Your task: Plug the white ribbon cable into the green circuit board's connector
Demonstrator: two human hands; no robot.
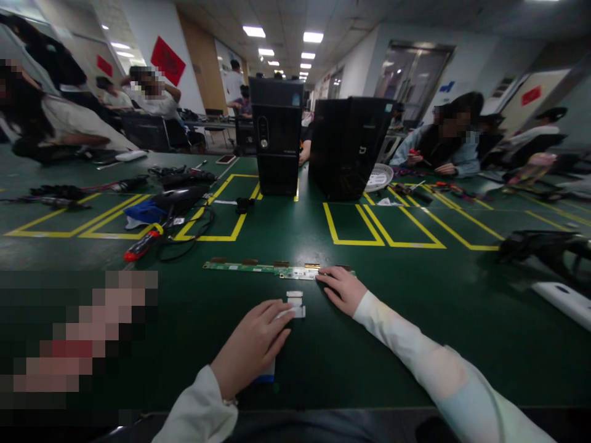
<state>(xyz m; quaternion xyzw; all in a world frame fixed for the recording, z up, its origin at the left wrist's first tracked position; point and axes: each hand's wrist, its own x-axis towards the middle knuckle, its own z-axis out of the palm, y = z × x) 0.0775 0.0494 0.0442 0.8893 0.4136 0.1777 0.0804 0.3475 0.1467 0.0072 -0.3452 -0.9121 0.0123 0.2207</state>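
Green work table (462, 295): smooth, nothing clamped down.
Narrow green circuit board (249, 267): flat on table, just ahead of both hands.
Right hand (340, 290): open, fingers pressing board's right end; could skid or flex board under uneven push.
Left hand (253, 346): half-curled, gripping white flat cable (295, 303) just short of board; could crease if squeezed.

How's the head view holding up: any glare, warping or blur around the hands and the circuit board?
Head view: strong wide-angle bowing at the edges; ceiling lights blown out, green table dim; left hand, right hand and circuit board fairly sharp; a pixelated block hides the lower left.
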